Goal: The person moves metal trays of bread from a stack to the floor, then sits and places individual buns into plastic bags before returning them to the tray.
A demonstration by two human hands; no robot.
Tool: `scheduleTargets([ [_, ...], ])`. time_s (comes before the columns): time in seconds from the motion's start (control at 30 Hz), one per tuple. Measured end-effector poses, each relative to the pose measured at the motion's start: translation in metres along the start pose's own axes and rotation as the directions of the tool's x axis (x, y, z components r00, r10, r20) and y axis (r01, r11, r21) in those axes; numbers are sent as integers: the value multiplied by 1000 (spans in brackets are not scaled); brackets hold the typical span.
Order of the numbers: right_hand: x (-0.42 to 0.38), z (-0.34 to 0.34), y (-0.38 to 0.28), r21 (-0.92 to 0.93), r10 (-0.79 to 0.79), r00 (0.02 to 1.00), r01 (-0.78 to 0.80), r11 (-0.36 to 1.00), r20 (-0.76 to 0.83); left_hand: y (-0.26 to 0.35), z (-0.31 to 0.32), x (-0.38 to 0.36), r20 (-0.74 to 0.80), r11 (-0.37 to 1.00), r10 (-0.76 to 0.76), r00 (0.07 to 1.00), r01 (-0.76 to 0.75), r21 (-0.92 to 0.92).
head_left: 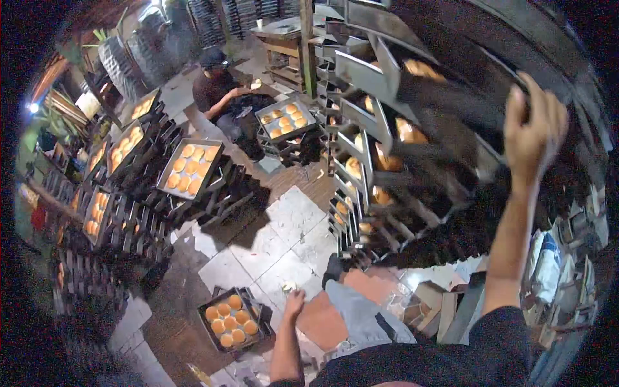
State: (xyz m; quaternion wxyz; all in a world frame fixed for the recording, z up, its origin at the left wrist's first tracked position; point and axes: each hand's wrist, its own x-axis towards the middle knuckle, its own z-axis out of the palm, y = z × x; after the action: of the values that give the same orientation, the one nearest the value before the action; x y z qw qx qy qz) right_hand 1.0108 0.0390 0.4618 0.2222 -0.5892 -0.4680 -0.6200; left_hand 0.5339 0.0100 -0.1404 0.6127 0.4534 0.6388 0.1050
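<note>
Tiled floor [296, 216], right hand [535, 122] at metal tray [498, 64]

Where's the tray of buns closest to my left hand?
In the head view, the tray sits low and left of centre, beside your left hand, below the pale tiles.

Dim, grainy fisheye view, curved at the edges and black in the corners. A small lamp [34, 108] glares at left; pale floor tiles [261, 255] look brightest, beside a dark shadow. Upper-right trays [412, 97] are motion-blurred.
</note>
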Motion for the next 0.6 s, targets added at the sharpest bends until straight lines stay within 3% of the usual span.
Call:
scheduleTargets([
  [0.03,2,-1,-2,-15,6,999,-6,1000,34,80,17,0,-58,985,125,990,-131,-115],
  [0.07,3,-3,-2,-27,5,998,-3,1000,68,95,33,67,-1,983,182,983,-182,-30],
  [0.13,-4,-8,8,-118,-4,988,22,993,152,240,41,76,164,958,285,944,-285,-22],
  [0.2,-9,-12,7,-59,55,986,-46,997,156,313,67,138,-8,866,484,875,-480,-143],
  [0.23,-16,-13,11,-121,54,989,-37,992,139,362,70,153,-107,815,544,832,-554,-171],
  [0.27,-22,-16,17,-182,50,990,-26,983,129,406,67,158,-130,746,584,801,-593,-305],
  [0.3,-27,-17,21,-190,129,985,-106,976,111,436,71,172,-183,685,645,742,-668,-292],
  [0.33,-30,-20,24,-201,210,973,-187,962,98,471,61,151,-105,657,686,720,-675,-335],
  [0.4,-33,-25,25,-286,278,958,-248,926,69,488,59,176,231,791,611,757,-597,-134],
  [0.43,-32,-25,29,-284,264,961,-233,930,77,499,52,166,242,817,563,790,-577,-16],
  [0.47,-33,-27,32,-268,304,951,-278,922,59,494,53,174,250,820,558,791,-571,-23],
  [0.53,-38,-22,34,-279,361,932,-342,897,19,482,54,197,430,779,553,714,-625,37],
  [0.6,-48,-28,42,-243,308,950,-311,919,-53,497,51,180,420,735,486,766,-619,278],
])
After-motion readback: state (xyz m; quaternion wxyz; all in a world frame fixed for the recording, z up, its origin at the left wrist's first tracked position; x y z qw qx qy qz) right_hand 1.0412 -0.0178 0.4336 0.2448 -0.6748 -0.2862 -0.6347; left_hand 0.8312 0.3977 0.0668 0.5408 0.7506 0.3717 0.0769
